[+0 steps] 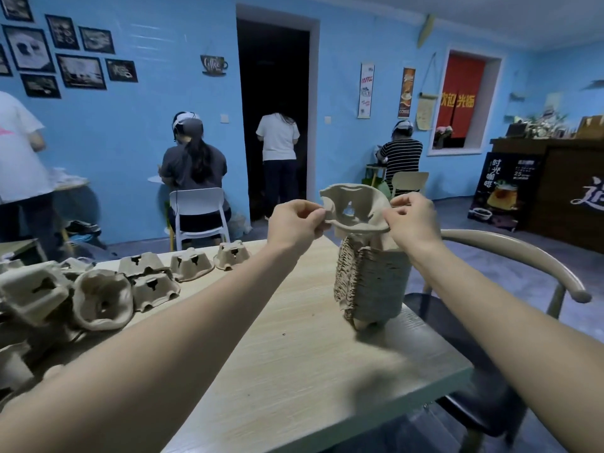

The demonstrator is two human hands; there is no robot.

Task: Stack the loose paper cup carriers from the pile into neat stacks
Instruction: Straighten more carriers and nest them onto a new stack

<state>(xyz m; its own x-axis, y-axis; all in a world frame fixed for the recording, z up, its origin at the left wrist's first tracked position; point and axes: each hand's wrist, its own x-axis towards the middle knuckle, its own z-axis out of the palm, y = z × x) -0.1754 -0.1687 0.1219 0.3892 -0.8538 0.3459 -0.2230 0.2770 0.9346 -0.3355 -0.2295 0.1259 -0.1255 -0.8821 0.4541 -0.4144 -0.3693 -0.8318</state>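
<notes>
Carrier (354, 206) pinched between both hands

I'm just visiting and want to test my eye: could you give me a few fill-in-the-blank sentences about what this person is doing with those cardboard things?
1. Both the left hand and the right hand pinch one ____.
2. The held carrier hovers directly above the tall ____ of carriers.
3. The loose pile lies at the table's ____ side.
4. The stack stands on the wooden ____.

Missing words: carrier; stack; left; table
</notes>
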